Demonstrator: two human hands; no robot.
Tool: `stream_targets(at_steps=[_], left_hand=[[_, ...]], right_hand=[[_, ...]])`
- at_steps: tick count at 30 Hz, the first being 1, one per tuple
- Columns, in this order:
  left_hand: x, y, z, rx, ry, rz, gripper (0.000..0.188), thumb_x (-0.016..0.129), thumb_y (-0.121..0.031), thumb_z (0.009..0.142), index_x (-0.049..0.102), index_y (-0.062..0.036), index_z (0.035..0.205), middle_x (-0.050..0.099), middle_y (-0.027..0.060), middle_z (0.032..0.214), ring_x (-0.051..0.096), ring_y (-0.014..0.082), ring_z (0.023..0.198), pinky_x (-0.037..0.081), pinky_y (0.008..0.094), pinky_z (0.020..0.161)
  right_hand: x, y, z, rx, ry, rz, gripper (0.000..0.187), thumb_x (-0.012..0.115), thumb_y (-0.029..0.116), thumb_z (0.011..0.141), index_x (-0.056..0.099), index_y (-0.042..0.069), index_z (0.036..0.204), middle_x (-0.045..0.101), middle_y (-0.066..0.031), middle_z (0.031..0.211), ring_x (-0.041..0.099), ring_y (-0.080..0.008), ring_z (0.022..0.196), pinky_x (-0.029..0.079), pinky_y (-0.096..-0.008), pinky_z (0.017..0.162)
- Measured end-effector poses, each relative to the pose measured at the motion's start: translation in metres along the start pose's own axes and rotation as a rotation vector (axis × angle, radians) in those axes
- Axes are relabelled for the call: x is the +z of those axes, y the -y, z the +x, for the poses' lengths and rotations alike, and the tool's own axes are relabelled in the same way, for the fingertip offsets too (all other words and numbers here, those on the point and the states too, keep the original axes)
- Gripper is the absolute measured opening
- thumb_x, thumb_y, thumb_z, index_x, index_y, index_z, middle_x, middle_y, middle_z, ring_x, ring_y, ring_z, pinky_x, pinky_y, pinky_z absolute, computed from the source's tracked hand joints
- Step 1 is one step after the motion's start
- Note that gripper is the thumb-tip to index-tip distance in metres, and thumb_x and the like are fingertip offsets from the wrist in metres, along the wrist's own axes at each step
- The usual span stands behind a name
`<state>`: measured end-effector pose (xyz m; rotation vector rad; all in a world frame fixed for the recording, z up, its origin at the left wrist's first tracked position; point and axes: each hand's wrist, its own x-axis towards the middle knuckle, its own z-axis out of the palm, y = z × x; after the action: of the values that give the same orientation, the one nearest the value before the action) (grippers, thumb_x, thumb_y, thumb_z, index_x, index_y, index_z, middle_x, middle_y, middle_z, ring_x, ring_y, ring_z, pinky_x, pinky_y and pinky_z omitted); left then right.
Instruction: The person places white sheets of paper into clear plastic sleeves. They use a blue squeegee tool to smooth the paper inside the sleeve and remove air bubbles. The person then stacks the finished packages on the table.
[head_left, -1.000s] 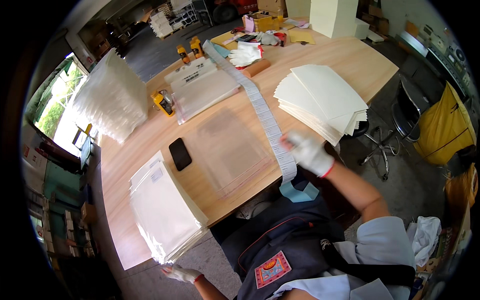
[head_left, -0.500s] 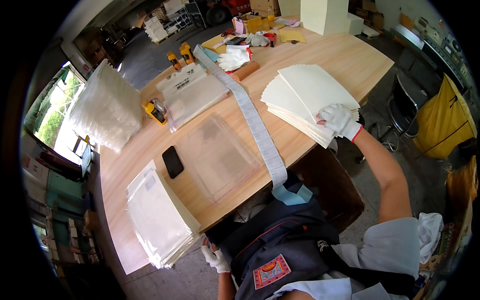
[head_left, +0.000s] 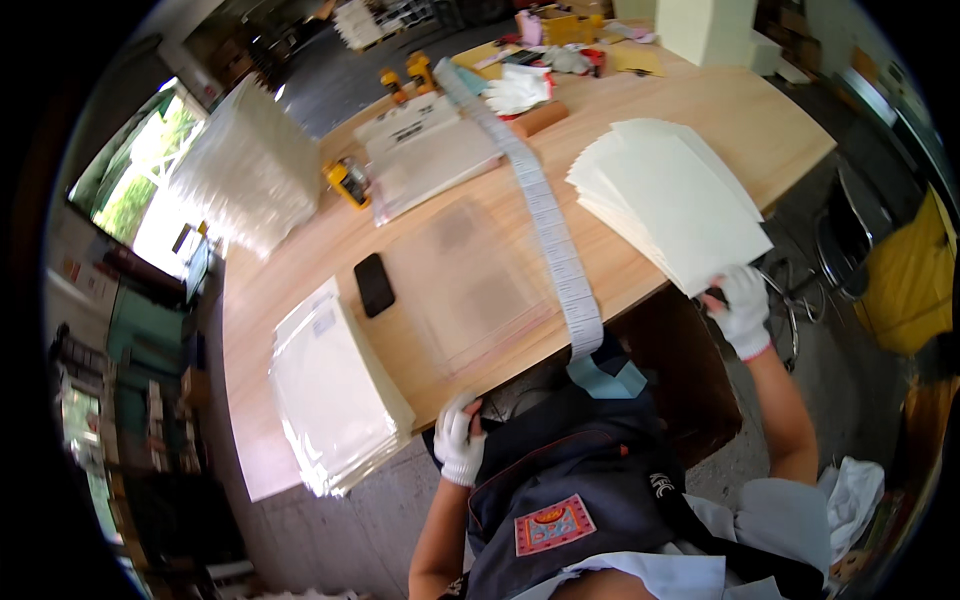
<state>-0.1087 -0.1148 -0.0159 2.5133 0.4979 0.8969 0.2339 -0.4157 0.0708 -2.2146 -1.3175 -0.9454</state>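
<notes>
My right hand, in a white glove with bare fingertips, pinches the near edge of the top cream sheet. That sheet lies across a fanned stack of similar sheets on the right. At the table's front edge my left hand, gloved the same way, is curled closed with nothing visible in it. Left of it stands a pile of sheets in clear plastic sleeves. Flat clear plastic bags lie mid-table, and a strip of printed labels runs beside them down to my lap.
A black phone lies on the wooden table. Beyond are a yellow tool, more plastic bags, white gloves and a brown roll. A tall plastic-wrapped bundle stands far left; a chair is at right.
My right hand has drawn the top sheet toward me and to the right, so it overhangs the stack more. My left hand has risen to the table edge. The view has shifted.
</notes>
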Motion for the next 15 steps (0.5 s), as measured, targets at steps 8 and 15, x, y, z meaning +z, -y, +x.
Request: stream_targets(at_steps=[8,15], left_hand=[[0.030,0.010,0.085,-0.049,0.375,0.459,0.040,0.063,-0.024,0.069,0.054,-0.0135,0.107,0.046,0.0116,0.124,0.039,0.0336,0.117,0.028,0.0446,0.102],[0.029,0.015,0.117,-0.046,0.463,0.408,0.030,0.061,-0.018,0.068,0.056,-0.0144,0.098,0.055,0.0067,0.102,0.051,0.0271,0.100,0.037,0.0405,0.090]], right_hand=[[0.035,-0.043,-0.026,1.675,-0.042,1.266,0.027,0.055,0.037,0.087,0.053,0.010,0.086,0.053,-0.0033,0.064,0.048,-0.0113,0.044,0.037,-0.0242,0.033],[0.042,-0.067,-0.022,1.245,-0.284,1.381,0.009,0.052,0.010,0.087,0.051,0.008,0.095,0.050,-0.0020,0.066,0.043,-0.0077,0.046,0.030,-0.0214,0.033]])
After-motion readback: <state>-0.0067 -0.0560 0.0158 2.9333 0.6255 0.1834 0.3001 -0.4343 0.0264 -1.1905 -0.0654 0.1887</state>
